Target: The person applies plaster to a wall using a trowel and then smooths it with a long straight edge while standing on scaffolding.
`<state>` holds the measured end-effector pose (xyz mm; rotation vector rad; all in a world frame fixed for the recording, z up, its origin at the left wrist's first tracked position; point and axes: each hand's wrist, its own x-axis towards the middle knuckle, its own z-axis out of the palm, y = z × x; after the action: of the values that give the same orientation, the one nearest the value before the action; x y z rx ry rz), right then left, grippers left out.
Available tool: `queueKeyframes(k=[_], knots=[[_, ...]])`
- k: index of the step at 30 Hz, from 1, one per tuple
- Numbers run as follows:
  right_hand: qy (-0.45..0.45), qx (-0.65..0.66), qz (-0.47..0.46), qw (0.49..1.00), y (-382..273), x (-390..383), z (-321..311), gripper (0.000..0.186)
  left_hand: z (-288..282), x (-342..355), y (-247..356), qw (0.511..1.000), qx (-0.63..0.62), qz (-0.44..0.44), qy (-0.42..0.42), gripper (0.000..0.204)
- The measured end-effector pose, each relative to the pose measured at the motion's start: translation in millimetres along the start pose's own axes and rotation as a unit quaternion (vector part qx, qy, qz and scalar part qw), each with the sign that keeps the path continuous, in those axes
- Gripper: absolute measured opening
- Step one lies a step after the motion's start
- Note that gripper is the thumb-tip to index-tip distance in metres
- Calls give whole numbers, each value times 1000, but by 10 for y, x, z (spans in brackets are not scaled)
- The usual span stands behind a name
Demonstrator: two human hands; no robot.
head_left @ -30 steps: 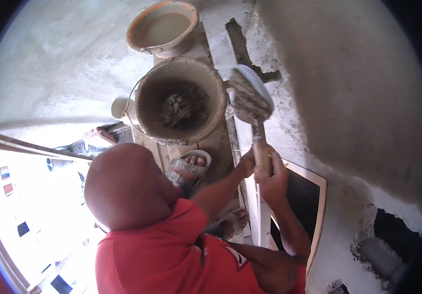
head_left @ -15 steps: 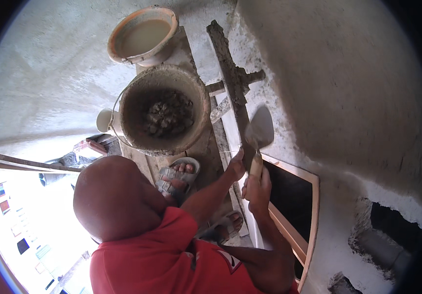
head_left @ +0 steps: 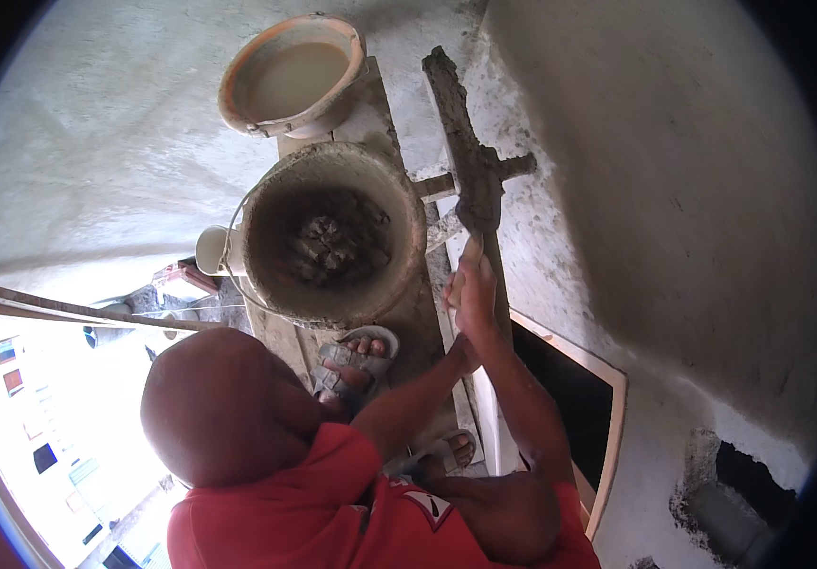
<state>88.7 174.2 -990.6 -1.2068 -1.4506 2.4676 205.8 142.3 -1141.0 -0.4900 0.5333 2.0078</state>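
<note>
My right hand (head_left: 475, 299) is closed round the pale handle of a trowel (head_left: 474, 250). Its blade, hard to tell from the grey mortar, points away along a long, narrow board (head_left: 465, 152) caked with mortar. Partly behind my right wrist is my left hand (head_left: 464, 355), by the near end of the board; its fingers are hidden, so its grip does not show. Left of the board stands a bucket (head_left: 413, 237) with a wire handle and lumpy grey mortar (head_left: 332, 245) inside. Beyond it is a dirty basin (head_left: 238, 112) of cloudy water.
Both containers stand on wooden planks (head_left: 299, 341), where my sandalled feet (head_left: 356, 360) rest. A white jug (head_left: 211, 251) sits beside the bucket. To the right are a plastered wall (head_left: 674, 218), an opening with a wooden frame (head_left: 617, 408) and a broken hole (head_left: 750, 484).
The trowel has swung from beside the board, blade bare over the wall, onto the mortar-covered board. My left hand, whose thumb lay on the board, is now lower, behind my right wrist.
</note>
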Motion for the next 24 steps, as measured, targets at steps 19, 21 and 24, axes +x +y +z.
queueKeyframes(k=[19,21,24], knots=[[-76,-196,-119,970,-681,-753,-45,14,359,-74,241,990,-97,-16,103,31],[-74,-235,-120,962,-749,-973,-16,23,304,-76,272,993,-87,-5,79,31],[-110,-524,-330,777,-752,-1170,36,42,303,-46,267,995,-85,1,50,31]])
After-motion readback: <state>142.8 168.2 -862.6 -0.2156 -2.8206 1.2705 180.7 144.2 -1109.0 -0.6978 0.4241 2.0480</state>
